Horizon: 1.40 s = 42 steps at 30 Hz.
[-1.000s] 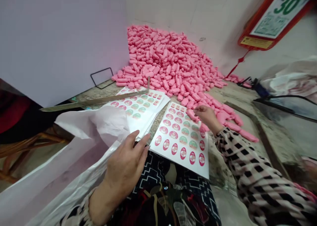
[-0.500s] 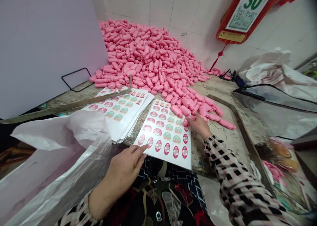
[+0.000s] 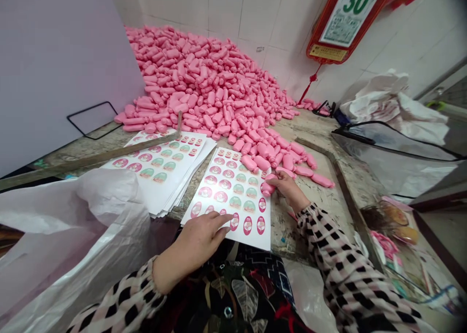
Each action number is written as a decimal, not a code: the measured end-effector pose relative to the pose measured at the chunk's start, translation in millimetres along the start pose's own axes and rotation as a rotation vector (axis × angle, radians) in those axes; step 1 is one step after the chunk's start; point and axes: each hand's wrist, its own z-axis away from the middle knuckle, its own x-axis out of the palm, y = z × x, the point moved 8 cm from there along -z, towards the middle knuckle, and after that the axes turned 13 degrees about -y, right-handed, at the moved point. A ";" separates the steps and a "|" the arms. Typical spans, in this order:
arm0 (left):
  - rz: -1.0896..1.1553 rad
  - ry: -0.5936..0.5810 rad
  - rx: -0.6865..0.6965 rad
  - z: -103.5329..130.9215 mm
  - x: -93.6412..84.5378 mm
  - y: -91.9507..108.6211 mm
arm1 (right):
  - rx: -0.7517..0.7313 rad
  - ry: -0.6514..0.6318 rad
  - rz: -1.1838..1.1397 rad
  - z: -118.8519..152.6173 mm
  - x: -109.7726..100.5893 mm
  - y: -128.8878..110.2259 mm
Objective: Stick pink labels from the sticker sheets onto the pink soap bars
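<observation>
A sheet of oval stickers [image 3: 230, 193], pink and green on white, lies in front of me at the table's edge. My left hand [image 3: 199, 243] rests over its lower left part, fingers stretched out near the bottom row of pink stickers. Between the thumb and fingers of my right hand [image 3: 293, 193] is a small pink bottle-shaped piece [image 3: 268, 186], held just over the sheet's right edge. Behind the sheet spreads a large heap of similar pink pieces [image 3: 204, 84], a few of them overlapping its top corner.
More sticker sheets [image 3: 156, 187] are stacked on the left under a wooden strip [image 3: 120, 150]. A white plastic bag [image 3: 109, 216] hangs at the front left. On the right are a wooden strip [image 3: 352, 201] and a clear zip bag [image 3: 397, 153]. A calendar [image 3: 348, 16] hangs behind.
My right hand has drawn a pink bottle-shaped piece from the heap's front toward me. My left hand has slid right along the sheet's bottom row. The view has shifted slightly.
</observation>
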 end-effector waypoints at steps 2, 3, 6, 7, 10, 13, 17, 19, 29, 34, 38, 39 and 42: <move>0.104 -0.005 0.030 -9.6 2.9 2.9 | 0.014 -0.045 -0.073 10.0 7.4 -6.2; 0.174 -0.007 0.037 -14.7 5.2 3.3 | 0.021 -0.084 -0.139 15.4 13.2 -9.7; 0.465 -0.047 0.035 -30.6 17.0 3.4 | 0.031 -0.258 -0.468 33.0 38.7 -23.5; 0.569 -0.064 0.033 -35.5 21.1 4.3 | 0.024 -0.312 -0.593 39.2 47.4 -29.3; 0.772 -0.039 0.030 -46.8 24.1 8.8 | -0.020 -0.308 -0.846 54.7 61.5 -41.5; 0.799 0.075 -0.011 -52.3 16.6 9.8 | -0.035 -0.181 -0.967 68.2 71.4 -39.1; 0.939 0.171 -0.011 -55.6 10.8 9.0 | -0.015 -0.141 -0.967 89.6 97.2 -30.5; 1.080 0.176 0.012 -56.8 11.9 8.3 | -0.017 -0.148 -0.920 101.1 108.0 -27.4; 1.268 -0.007 -0.029 -67.4 9.7 5.7 | -0.101 -0.111 0.051 85.3 29.5 -4.2; 0.318 -0.031 0.007 -94.7 -1.8 20.3 | -0.032 0.111 0.662 53.0 -14.7 -6.5; -0.092 -0.045 0.064 -118.0 4.8 38.2 | -0.002 0.108 0.809 39.7 -8.1 -11.8; -0.098 -0.054 0.074 -122.5 7.8 40.5 | 0.008 0.108 0.832 38.0 -6.7 -12.5; -0.150 -0.095 0.107 -131.8 18.4 45.6 | 0.024 0.102 0.881 34.7 -5.0 -13.4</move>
